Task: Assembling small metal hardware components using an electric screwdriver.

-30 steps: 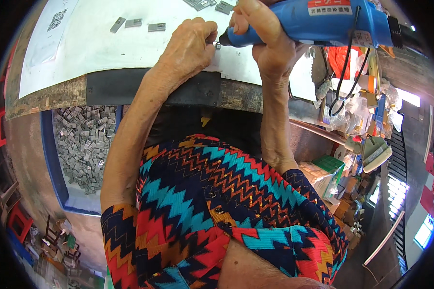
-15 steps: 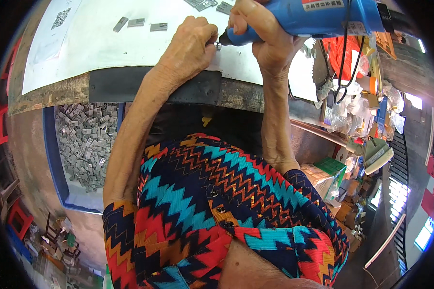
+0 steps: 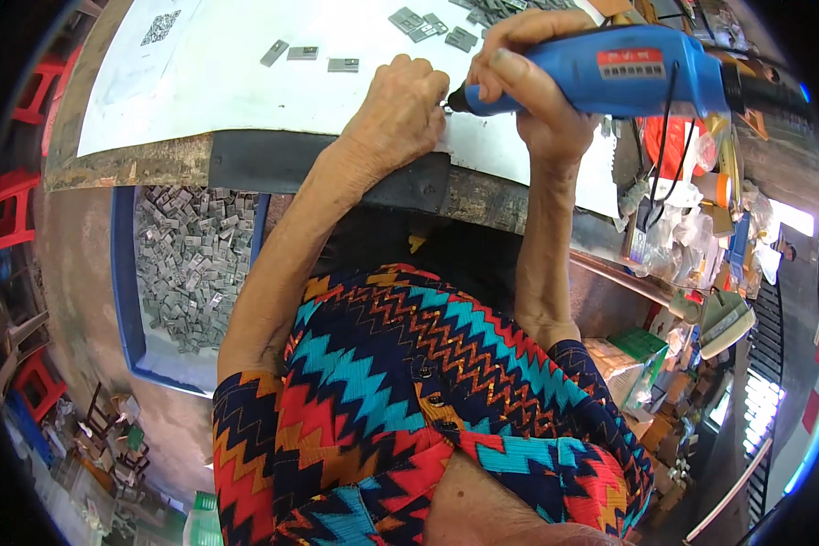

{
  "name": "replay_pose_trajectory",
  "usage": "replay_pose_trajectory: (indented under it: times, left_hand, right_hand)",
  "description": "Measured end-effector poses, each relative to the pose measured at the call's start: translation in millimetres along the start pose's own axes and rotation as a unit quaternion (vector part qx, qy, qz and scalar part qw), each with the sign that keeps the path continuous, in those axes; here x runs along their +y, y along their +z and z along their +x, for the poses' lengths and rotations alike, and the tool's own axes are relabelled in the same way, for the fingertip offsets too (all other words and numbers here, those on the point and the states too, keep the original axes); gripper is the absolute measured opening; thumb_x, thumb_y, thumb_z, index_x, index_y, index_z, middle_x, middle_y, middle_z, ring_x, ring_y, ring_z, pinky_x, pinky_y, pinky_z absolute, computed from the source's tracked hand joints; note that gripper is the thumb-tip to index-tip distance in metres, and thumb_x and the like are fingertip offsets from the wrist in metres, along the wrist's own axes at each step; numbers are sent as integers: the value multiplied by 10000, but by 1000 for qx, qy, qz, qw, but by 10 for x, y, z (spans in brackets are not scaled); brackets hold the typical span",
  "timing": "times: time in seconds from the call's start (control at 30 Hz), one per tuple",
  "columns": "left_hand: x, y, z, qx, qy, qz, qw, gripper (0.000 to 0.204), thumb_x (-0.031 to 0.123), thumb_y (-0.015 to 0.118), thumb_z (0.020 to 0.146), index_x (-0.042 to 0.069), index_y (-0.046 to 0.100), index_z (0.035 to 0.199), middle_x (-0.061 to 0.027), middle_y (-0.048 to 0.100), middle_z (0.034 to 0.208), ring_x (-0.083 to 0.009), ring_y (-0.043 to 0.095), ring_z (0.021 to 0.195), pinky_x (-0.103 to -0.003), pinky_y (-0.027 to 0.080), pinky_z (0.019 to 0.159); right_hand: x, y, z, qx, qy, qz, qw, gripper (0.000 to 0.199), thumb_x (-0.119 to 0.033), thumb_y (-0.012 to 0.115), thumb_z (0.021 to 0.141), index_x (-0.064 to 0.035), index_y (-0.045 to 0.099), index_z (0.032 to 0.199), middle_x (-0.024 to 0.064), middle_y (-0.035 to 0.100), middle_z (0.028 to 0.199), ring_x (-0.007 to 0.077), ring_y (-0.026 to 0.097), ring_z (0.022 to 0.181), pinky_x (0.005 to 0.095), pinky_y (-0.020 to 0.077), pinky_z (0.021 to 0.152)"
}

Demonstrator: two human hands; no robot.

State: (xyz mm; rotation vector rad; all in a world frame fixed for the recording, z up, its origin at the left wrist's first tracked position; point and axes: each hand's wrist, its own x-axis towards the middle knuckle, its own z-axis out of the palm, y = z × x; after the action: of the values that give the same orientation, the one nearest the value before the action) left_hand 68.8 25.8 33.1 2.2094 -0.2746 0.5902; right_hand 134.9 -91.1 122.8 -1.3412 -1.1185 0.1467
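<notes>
My right hand (image 3: 528,86) grips a blue electric screwdriver (image 3: 610,71) held sideways, its black tip pointing left at my left hand. My left hand (image 3: 400,109) rests curled on the white sheet (image 3: 227,91) near the bench's front edge, fingers closed around something small at the tool tip; the part itself is hidden. Small grey metal plates (image 3: 305,55) lie in a short row on the sheet beyond my left hand, and several more (image 3: 437,25) lie in a pile at the top.
A blue crate (image 3: 123,273) full of grey metal parts stands on the floor at the left below the bench. Red stools (image 3: 14,209) are at the far left. Shelves crowded with bags, boxes and bottles (image 3: 682,237) fill the right side. The tool's black cord (image 3: 660,146) hangs down.
Both hands and the screwdriver stay together at the bench edge; the view has shifted slightly, and the hands sit a little lower in the picture.
</notes>
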Motion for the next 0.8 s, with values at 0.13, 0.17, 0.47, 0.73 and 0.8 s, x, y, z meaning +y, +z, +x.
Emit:
replay_pose_trajectory:
  times: [0.13,0.17,0.47,0.73,0.8]
  left_hand:
    - [-6,-8,-36,-31,-13,4,999,87,29,559,681,3,529,758,-141,520,771,-290,482,771,-378,384,724]
    - [3,-7,-28,-23,-13,13,1000,81,28,552,680,1,525,752,-139,514,760,-282,476,759,-377,378,715]
    - [-87,-410,-141,52,-81,198,975,80,28,562,706,9,549,783,-108,526,760,-254,479,773,-368,381,698]
    - [440,-351,29,105,-205,-530,816,145,28,593,763,-19,566,897,-40,534,748,-117,461,693,-246,369,632]
    - [383,-315,91,82,-143,-745,646,171,60,571,780,-19,541,929,-37,493,728,-118,406,662,-247,335,621]
  right_hand:
    - [-233,-33,-14,35,-42,109,992,273,-8,447,718,13,457,990,209,515,803,206,507,563,405,478,602]
    - [-307,-103,4,17,-46,114,992,286,-28,458,718,5,466,1002,202,512,796,206,504,573,418,470,608]
    - [-424,-143,-406,190,-35,136,972,232,38,494,740,31,449,968,208,529,807,186,520,536,376,479,587]
    - [-593,-188,-640,182,87,263,944,275,-130,512,781,19,457,1006,161,490,790,139,476,517,324,431,594]
    - [-604,-124,-665,205,112,293,927,240,-68,514,762,12,458,981,177,511,782,160,491,505,337,451,579]
